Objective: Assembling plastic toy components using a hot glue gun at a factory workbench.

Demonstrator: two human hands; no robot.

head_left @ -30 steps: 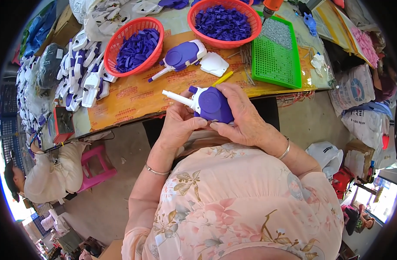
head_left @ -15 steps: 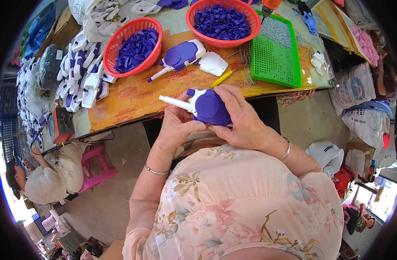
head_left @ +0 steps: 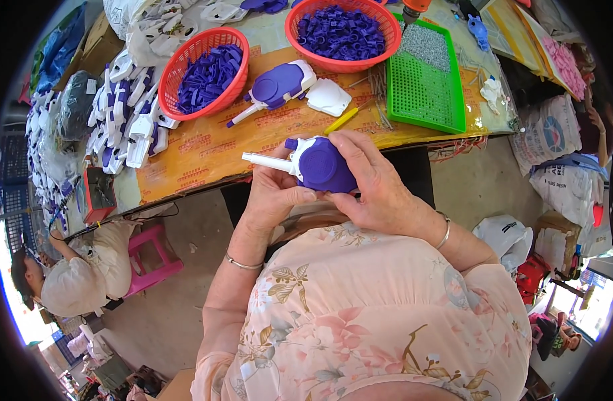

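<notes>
Both hands hold a purple-and-white plastic device (head_left: 323, 166) with a round purple face and a long white spout pointing left. My left hand (head_left: 274, 194) is closed around its spout end, thumb along the lower edge. Around the opposite end is my right hand (head_left: 376, 177), its fingers over the top and the thumb underneath. Beyond them on the table lies a similar purple-and-white device (head_left: 279, 85), with a loose white shell piece (head_left: 329, 98) beside it. A yellow-handled tool (head_left: 342, 121) rests near the table's front edge.
Two red baskets (head_left: 241, 79) hold small purple parts. A green tray (head_left: 423, 123) of small metal pieces stands at right, below an orange power driver (head_left: 413, 8). Assembled devices (head_left: 129, 110) pile up at left. Another person (head_left: 79, 281) sits near a pink stool (head_left: 160, 267).
The device has shifted very slightly left in my hands, its spout now a little lower. My grip looks the same.
</notes>
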